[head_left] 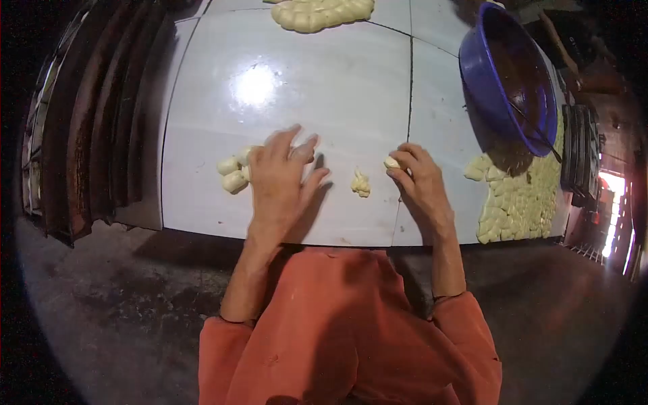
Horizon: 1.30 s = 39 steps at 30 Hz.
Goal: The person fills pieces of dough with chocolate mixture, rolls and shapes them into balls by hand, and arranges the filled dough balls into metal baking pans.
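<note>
On the white tiled table (324, 88), my left hand (280, 172) is over the surface with its fingers spread, just right of a few smooth dough balls (234, 181). Part of that group is hidden behind the hand. My right hand (420, 179) pinches a small dough piece (391, 163) between thumb and fingers. Between my hands lies a small crumpled dough scrap (360, 183), touched by neither. Farther right, many flat, pale dough pieces (520, 206) lie packed side by side.
A blue basin (493, 74) stands at the back right, with a thin stick in it. A bumpy dough mass (324, 13) lies at the far edge. Dark metal trays (101, 115) stand at the left. More dark trays (582, 152) are at the right.
</note>
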Each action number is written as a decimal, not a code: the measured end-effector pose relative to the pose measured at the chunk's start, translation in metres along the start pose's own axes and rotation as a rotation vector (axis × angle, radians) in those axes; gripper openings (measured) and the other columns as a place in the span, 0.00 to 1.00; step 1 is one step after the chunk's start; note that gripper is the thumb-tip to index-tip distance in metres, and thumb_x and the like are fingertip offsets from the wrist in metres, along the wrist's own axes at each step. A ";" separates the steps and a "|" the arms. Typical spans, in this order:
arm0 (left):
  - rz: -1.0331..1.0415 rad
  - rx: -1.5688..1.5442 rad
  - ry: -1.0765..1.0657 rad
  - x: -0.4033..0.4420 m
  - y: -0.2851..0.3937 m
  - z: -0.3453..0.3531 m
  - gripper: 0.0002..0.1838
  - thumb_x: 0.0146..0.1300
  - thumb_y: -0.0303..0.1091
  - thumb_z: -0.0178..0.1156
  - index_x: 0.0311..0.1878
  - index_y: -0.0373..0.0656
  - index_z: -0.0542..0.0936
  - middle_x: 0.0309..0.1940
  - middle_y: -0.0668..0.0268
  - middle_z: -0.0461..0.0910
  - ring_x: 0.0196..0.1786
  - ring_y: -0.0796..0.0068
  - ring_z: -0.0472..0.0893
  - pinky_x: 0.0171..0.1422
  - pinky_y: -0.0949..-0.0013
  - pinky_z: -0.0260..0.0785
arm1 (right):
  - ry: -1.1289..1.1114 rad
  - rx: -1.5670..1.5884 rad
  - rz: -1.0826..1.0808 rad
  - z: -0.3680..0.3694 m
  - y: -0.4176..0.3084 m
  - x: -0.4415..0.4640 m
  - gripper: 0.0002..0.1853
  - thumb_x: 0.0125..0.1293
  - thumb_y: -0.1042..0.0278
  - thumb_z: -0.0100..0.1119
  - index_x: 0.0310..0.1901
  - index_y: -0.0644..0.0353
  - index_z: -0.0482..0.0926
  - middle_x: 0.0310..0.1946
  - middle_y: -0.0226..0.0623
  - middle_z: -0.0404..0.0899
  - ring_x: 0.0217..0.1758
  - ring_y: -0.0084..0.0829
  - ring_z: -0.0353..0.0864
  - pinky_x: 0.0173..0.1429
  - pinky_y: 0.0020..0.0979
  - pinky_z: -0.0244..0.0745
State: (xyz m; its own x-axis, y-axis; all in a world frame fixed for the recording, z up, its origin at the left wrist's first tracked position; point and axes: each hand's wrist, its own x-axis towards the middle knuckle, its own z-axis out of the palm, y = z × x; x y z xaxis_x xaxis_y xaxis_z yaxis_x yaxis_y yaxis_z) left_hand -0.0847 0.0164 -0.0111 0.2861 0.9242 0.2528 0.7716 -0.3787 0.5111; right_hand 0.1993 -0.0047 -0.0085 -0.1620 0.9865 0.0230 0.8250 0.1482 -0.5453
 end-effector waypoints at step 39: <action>0.173 -0.108 -0.122 0.011 0.068 0.086 0.16 0.62 0.34 0.67 0.54 0.47 0.83 0.53 0.59 0.80 0.57 0.59 0.78 0.53 0.57 0.68 | -0.028 1.547 0.393 -0.005 0.008 -0.030 0.05 0.64 0.72 0.66 0.38 0.61 0.80 0.24 0.26 0.77 0.24 0.16 0.74 0.28 0.19 0.67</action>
State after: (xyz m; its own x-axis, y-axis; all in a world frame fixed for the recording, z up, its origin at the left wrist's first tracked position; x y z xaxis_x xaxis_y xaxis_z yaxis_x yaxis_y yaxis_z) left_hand 0.0194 0.0048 -0.0442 0.4805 0.8418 0.2461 0.6418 -0.5287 0.5555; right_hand 0.2140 -0.0329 -0.0091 -0.1054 0.9406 -0.3227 -0.4998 -0.3307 -0.8005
